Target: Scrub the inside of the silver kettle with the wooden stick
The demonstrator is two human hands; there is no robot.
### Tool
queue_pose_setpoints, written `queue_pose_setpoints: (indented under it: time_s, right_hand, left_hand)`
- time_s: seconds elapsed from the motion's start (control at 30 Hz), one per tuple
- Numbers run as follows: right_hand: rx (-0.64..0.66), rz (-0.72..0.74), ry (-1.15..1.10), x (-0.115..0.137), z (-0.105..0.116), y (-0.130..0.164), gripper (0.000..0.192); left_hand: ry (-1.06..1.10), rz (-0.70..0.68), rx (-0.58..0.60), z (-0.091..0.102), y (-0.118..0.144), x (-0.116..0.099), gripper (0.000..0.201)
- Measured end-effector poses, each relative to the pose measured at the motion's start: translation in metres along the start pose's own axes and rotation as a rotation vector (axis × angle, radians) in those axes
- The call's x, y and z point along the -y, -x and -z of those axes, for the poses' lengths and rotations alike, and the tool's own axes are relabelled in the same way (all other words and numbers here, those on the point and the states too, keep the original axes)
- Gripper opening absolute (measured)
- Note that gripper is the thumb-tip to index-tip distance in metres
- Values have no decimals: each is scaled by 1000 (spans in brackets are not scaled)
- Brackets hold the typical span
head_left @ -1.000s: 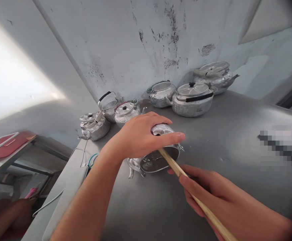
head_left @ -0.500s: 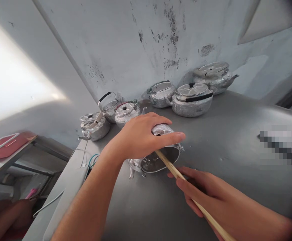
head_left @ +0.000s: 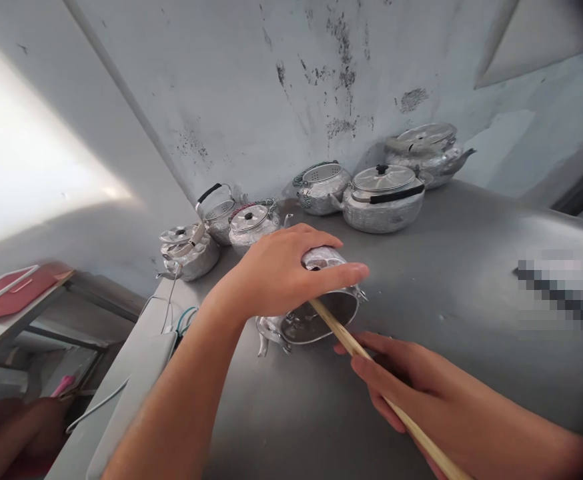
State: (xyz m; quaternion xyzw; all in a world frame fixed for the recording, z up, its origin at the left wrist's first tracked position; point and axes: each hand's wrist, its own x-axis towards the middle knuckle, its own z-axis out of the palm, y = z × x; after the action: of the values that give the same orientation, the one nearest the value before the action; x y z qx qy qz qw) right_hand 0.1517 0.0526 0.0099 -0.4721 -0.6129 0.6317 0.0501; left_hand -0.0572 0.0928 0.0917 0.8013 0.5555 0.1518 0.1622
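Observation:
A small aluminium kettle [head_left: 316,319] lies on its side on the grey metal table [head_left: 471,300], its open mouth turned toward me. My left hand [head_left: 284,270] lies over the top of it and grips it, fingers spread across its body. My right hand [head_left: 411,387] holds a long wooden stick [head_left: 371,373]. The stick's far end reaches into the kettle's mouth. The stick runs down to the lower right, out of the picture.
Several aluminium kettles stand along the stained wall: a wide one with a black knob [head_left: 384,197], one behind it [head_left: 426,153], and smaller ones [head_left: 251,225] [head_left: 189,250] toward the table's left edge. Cables [head_left: 171,313] hang off that edge. A red tray [head_left: 14,287] lies on a lower table.
My right hand has slid a little along the stick, and the stick's tip has moved slightly left inside the kettle. My left hand has kept its place.

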Motion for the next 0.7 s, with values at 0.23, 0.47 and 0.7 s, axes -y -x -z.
queue_pose_setpoints:
  time_s: [0.23,0.47,0.7]
  right_hand:
    - [22,34,-16,-7,2,-1,37]
    - [48,35,-19,-6,2,-3,33]
    - [39,58,-17,-7,2,-4,34]
  left_hand:
    - [7,-26,2,0,0,1,61]
    - [5,-36,4,1,0,2,62]
    - [13,-10,15,1,1,0,68]
